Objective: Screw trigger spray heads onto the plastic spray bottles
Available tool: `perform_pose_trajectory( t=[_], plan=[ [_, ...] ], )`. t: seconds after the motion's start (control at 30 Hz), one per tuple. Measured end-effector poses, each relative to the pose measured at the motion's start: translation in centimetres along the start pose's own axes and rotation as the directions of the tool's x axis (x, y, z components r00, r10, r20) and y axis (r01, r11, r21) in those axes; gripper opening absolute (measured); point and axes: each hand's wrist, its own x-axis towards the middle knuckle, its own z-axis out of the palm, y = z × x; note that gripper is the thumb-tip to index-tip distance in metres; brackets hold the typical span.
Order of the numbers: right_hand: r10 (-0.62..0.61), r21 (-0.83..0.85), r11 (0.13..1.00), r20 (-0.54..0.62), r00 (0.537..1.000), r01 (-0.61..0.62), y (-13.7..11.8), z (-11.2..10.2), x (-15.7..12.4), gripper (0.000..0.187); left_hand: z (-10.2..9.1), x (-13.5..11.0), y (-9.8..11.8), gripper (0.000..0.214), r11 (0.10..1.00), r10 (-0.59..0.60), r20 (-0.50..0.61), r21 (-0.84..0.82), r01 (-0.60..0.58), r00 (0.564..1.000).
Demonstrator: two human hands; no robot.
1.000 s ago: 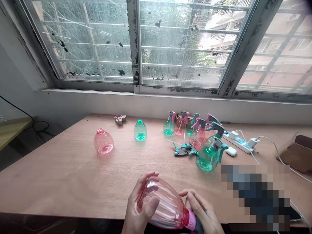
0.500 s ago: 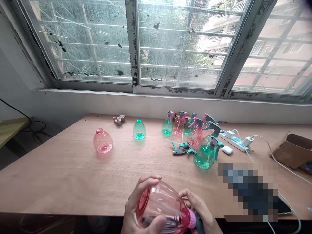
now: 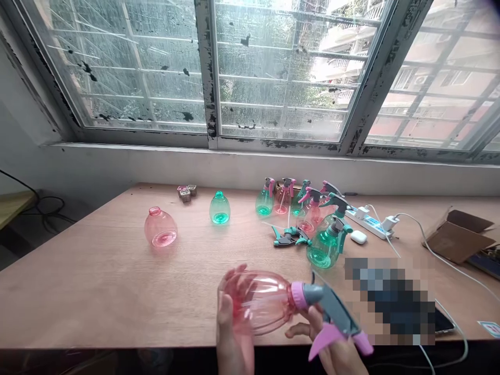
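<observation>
I hold a pink see-through spray bottle [image 3: 262,304] on its side over the near edge of the wooden table [image 3: 97,281]. My left hand [image 3: 229,323] is wrapped round its fat body. My right hand [image 3: 336,348] grips the grey and pink trigger head [image 3: 332,317], which sits on the bottle's pink collar and points right.
A capless pink bottle [image 3: 160,227] and a capless green bottle [image 3: 219,208] stand further back. A cluster of finished spray bottles [image 3: 308,213] and loose trigger heads [image 3: 289,236] lie at the right, beside a power strip [image 3: 369,221], cables and a cardboard box [image 3: 457,234]. Small blocks [image 3: 185,191] sit near the window wall.
The bottle has swung up and level, so its trigger head now shows, pointing right. The camera has tilted slightly, shifting the table things left.
</observation>
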Motion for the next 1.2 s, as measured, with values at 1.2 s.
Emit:
perform_pose_trajectory(
  t=[1.2],
  plan=[
    [-0.909, -0.934, 0.345, -0.307, 0.283, 0.094, -1.8, -1.5, 1.5, 0.087, -7.6, 10.8, 11.3, 0.05, 0.107, 0.443, 0.408, 0.86, -0.499, 0.798]
  ],
)
